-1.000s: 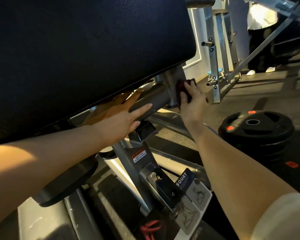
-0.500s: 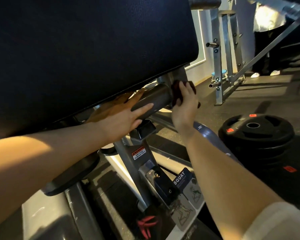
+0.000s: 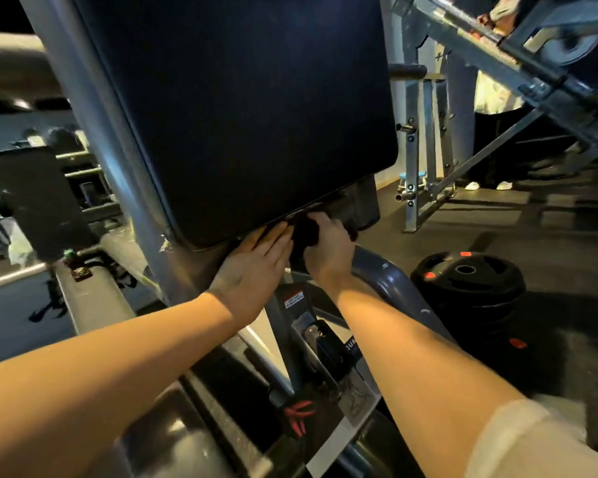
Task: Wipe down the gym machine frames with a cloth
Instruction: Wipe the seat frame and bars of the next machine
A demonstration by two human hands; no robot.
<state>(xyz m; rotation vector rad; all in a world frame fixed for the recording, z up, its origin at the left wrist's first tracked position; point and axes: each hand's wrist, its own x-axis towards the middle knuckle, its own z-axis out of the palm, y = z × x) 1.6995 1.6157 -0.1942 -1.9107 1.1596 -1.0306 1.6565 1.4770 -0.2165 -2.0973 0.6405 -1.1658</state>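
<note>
Nearest, both forearms reach forward and up. Left hand [image 3: 252,270] lies flat, fingers straight, braced against the frame bar [image 3: 351,210] beneath the black pad [image 3: 249,108]. Just right of it, touching, right hand [image 3: 328,250] grips the dark cloth [image 3: 302,236] against the bar. The bar's unwiped length appears to run rightward from the cloth. Beyond, weight plates [image 3: 470,284] lie on the floor.

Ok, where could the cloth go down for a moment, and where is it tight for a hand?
Bare floor lies between the weight plates and the grey rack behind them. It is crowded under the black pad: the left hand and the right hand, gripping the cloth, sit side by side against the frame.
</note>
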